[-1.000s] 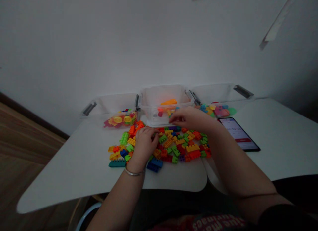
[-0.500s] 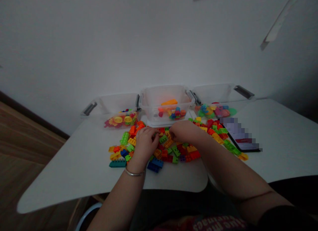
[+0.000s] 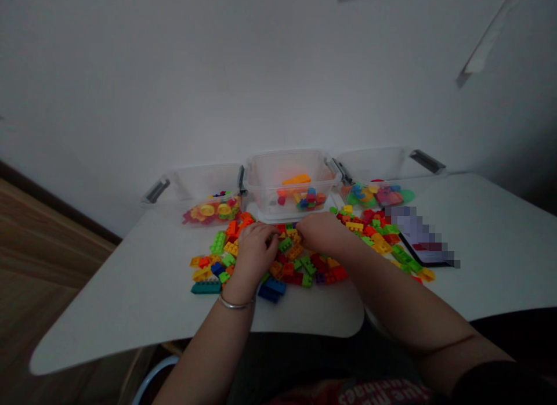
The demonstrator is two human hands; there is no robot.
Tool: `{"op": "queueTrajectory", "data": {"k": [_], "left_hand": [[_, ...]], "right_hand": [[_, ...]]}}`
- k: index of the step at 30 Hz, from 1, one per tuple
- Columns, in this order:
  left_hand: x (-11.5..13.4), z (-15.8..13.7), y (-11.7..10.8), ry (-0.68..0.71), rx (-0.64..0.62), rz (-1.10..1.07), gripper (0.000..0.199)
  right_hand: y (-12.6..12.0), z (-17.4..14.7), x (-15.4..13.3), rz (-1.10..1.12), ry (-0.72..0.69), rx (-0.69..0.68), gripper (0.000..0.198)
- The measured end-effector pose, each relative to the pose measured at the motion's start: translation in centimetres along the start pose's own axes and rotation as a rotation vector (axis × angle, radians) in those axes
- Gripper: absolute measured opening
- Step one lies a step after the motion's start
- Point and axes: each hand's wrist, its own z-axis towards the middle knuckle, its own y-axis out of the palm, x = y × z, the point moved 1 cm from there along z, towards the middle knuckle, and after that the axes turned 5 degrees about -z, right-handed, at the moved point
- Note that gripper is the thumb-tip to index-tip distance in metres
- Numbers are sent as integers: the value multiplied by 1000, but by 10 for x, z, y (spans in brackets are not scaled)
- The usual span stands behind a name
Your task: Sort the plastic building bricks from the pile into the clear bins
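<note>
Many-coloured toy building bricks (image 3: pixel 296 252) lie in a wide loose pile on the white table. My left hand (image 3: pixel 257 247) rests over the left middle of the pile, its fingers loosely bent and the thumb a little apart from them. No brick shows in it. My right hand (image 3: pixel 321 232) bends down into the back of the pile, its fingers curled and pressed together. What those fingers hold, if anything, is hidden behind the hand. Between the two hands lie a green brick (image 3: pixel 285 244) and several orange ones.
Three clear plastic boxes stand along the wall: a left box (image 3: pixel 191 176), a middle box (image 3: pixel 289 161) and a right box (image 3: pixel 374 161), each holding coloured pieces. A phone (image 3: pixel 420 237) lies right of the pile. The table's front edge (image 3: pixel 304 331) curves near my body.
My right hand and forearm have shifted very slightly, uncovering a bit more of the bricks on the right. My left hand stays in place.
</note>
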Motion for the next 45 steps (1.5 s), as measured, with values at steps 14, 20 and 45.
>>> {"op": "queueTrajectory", "data": {"k": [14, 20, 45], "left_hand": [[0, -1, -1, 0, -11, -2, 17], [-3, -2, 0, -2, -10, 1, 18], [-1, -1, 1, 11, -21, 9, 18]], "right_hand": [[-22, -12, 49, 287, -85, 605, 24], [-2, 4, 90, 464, 282, 1120, 24], [-2, 7, 81, 143, 407, 578, 46]]}}
